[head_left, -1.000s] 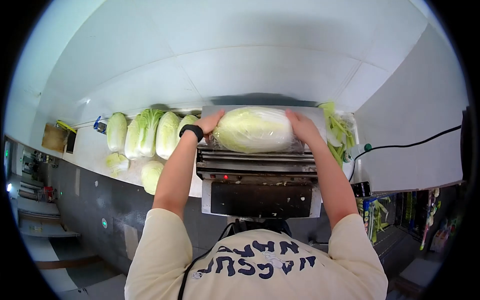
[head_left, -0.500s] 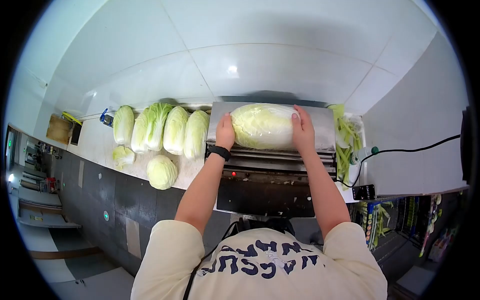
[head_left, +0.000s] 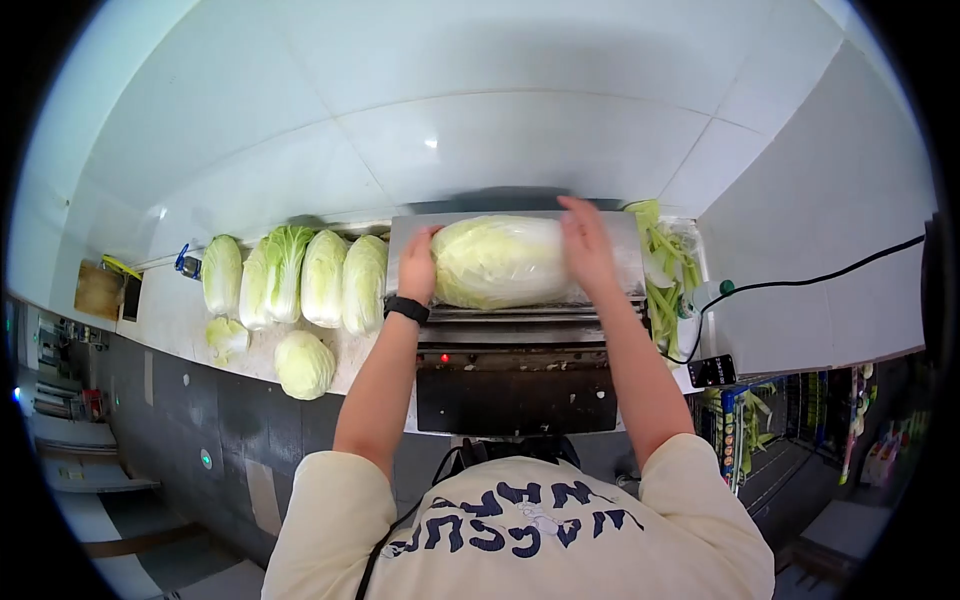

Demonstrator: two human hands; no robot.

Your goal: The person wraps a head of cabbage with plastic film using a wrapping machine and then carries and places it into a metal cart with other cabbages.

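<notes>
A large napa cabbage (head_left: 500,262) in clear film lies on its side on the metal plate (head_left: 625,250) of a wrapping machine (head_left: 515,395) with a red light. At the cabbage's left end is my left hand (head_left: 418,268), a black band on its wrist, fingers against the wrapped end. My right hand (head_left: 588,242) is at the other end, its fingers spread and slightly blurred, the palm side near the film. Both hands are on either side of the cabbage; whether the right palm touches it is hard to tell.
Several unwrapped cabbages (head_left: 322,278) stand in a row on the left counter, with a round cabbage (head_left: 304,365) and a loose leaf (head_left: 227,340) in front. Trimmed green leaves (head_left: 660,270) lie to the right, near a black cable (head_left: 800,284) and a phone (head_left: 712,371). A wall rises behind.
Since one second ago the film under the cabbage's edges has been drawn in around it. My right hand's fingers have lifted and spread since the last frame. The view has also shifted.
</notes>
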